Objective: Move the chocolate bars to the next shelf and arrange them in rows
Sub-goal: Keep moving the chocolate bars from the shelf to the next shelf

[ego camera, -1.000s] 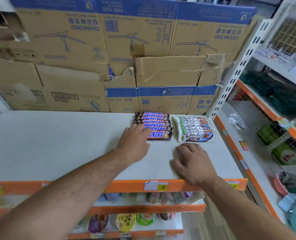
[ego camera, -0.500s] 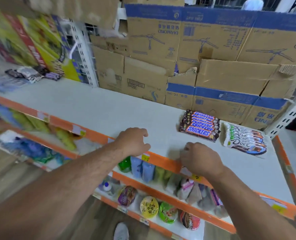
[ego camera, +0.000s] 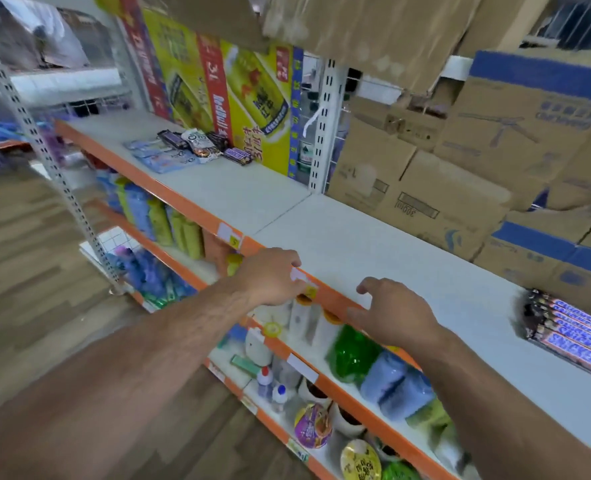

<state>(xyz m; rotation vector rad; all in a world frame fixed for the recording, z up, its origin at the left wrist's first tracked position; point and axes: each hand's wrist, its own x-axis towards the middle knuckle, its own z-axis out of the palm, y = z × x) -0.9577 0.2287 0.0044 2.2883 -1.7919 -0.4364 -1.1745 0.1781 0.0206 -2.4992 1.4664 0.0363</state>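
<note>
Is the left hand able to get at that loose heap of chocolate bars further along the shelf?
Probably not without a step closer. The left hand holds nothing and only bare shelf lies between, so nothing blocks it, but the heap looks beyond arm's reach.

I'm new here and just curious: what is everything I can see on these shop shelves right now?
Snickers bars: several in one row, brown and blue, right end of near white shelf.
Loose chocolate bars: small pile, dark and white, far left shelf.
Cardboard boxes: many, brown and blue, behind near shelf.
Poster: one, yellow and red, behind the pile.
Lower-shelf goods: many, mixed colours, blurred.
Left hand: one, empty, at orange shelf edge.
Right hand: one, empty, over same edge.
</note>
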